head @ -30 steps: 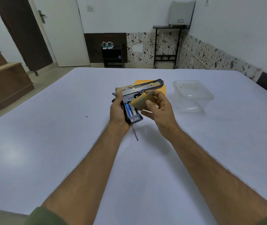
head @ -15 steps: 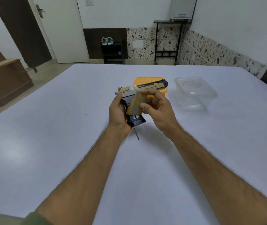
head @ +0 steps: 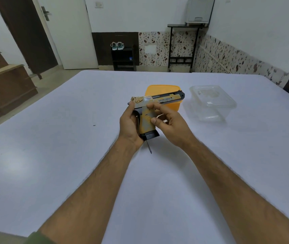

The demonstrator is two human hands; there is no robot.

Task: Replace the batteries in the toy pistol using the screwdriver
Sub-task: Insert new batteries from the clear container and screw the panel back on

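Plain room, white wall, a dark door in the upper left of the frame, and a big white table taking up most of the shot. Mid-frame, the person holds the pistol up off the table, barrel pointing toward the right side. The left hand wraps around the back of the grip. The right hand pinches the grip cover with thumb and fingers, pressing it onto the side of the grip. No batteries visible, so they're probably already inside.

The screwdriver lies on the table just below the left hand; only its shaft shows. An orange box sits behind the pistol, with a clear tub to its right.

What could go wrong: the cover might not be seated flush, so when the right hand lets go to grab the screwdriver it could pop off or slide. Can't see the screw anywhere, so it could easily get lost. The tiny dark speck at left-center may be it, can't tell.
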